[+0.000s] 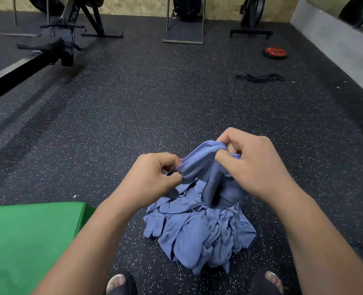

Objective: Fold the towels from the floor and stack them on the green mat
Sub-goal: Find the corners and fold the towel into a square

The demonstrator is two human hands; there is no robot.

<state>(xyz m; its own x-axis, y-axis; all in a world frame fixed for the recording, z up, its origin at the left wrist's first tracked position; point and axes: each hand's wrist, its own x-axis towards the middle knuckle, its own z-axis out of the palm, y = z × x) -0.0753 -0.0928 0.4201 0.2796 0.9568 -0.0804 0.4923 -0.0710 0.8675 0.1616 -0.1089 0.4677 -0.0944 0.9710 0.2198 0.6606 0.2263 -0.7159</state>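
Pinching the hemmed edge of a blue towel (199,160) with left hand (153,177) and right hand (253,167), fingers curled, just above a crumpled pile of blue towels (197,235) on the speckled floor (133,103). Hard to count the pile. Beside it on the left, a green mat (27,241), cropped by the frame and partly behind the left forearm.

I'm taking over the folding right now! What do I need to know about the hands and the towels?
The left hand pinches the hem of one blue towel.
The right hand pinches the same hem further along, and the cloth hangs down to the pile.
The pile lies crumpled on the floor, right of the green mat.
Done: one towel lifted. No folded towel shows on the visible mat.
Left: fold this one, stack it on the mat, then the rest.
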